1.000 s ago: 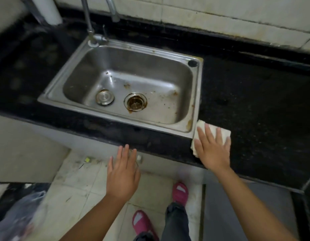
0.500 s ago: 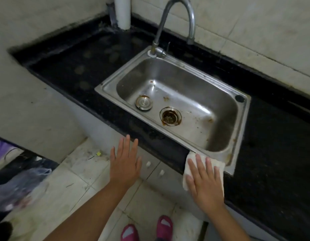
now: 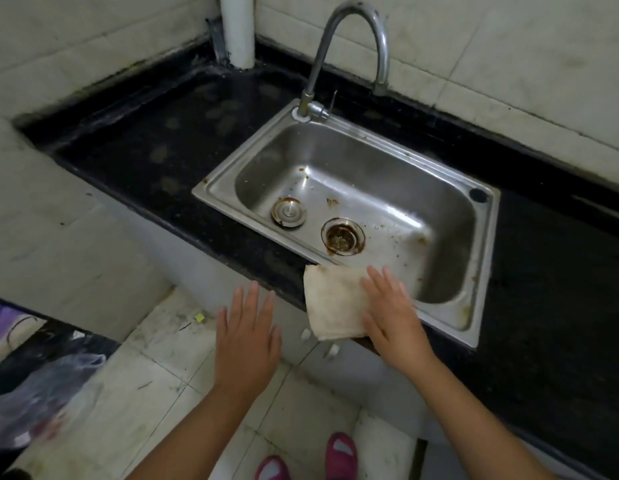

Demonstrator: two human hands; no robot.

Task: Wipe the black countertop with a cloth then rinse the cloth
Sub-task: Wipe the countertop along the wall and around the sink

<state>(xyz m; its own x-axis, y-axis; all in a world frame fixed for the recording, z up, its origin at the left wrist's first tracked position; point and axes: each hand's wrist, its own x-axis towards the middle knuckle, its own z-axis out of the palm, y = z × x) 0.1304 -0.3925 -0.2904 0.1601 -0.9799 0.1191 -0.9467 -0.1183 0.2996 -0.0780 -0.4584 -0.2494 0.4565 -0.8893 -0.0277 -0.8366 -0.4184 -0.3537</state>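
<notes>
A stained white cloth (image 3: 330,301) lies on the front strip of the black countertop (image 3: 155,161), just before the steel sink (image 3: 353,188). My right hand (image 3: 391,313) presses flat on the cloth's right part, fingers straight and spread. Part of the cloth hangs over the counter's front edge. My left hand (image 3: 247,337) hovers open in the air in front of the counter, palm down, touching nothing. A curved tap (image 3: 349,46) stands at the sink's back left corner with no water running.
The sink holds a loose plug (image 3: 289,211) and a rusty drain (image 3: 342,236). A white pipe (image 3: 237,29) rises at the back corner. Dusty smudges mark the counter left of the sink. A plastic bag (image 3: 41,389) lies on the floor at left.
My right hand has slid the cloth leftward along the counter's front strip, from the sink's right corner to below the drain. The left hand has stayed hovering and open.
</notes>
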